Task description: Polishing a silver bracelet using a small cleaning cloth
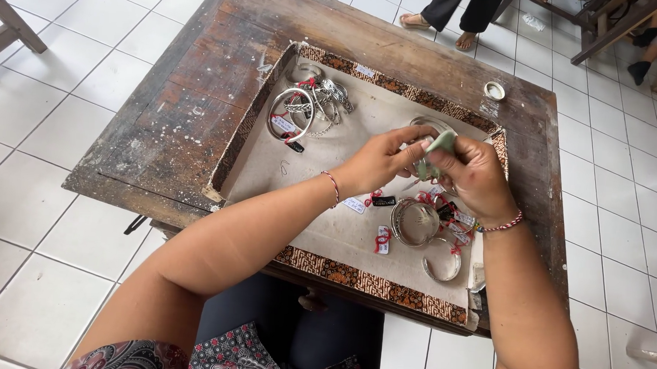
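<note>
My left hand [380, 162] and my right hand [475, 176] meet over a shallow tray [267, 163] lined with pale cloth and edged in brown patterned fabric. My right hand pinches a pale green cloth [441, 144] against a silver bangle [431, 125] that my left hand holds by its rim. Under my hands lie several silver bangles [415, 222] with red strings and small tags. A second heap of silver bracelets and chains [308, 104] sits in the tray's far left corner.
The tray rests on a worn dark wooden table [200, 75] over white floor tiles. A small round white lid [494, 90] lies on the table's far right. Another person's legs and sandalled feet [440, 20] stand beyond the table, near wooden furniture [616, 20].
</note>
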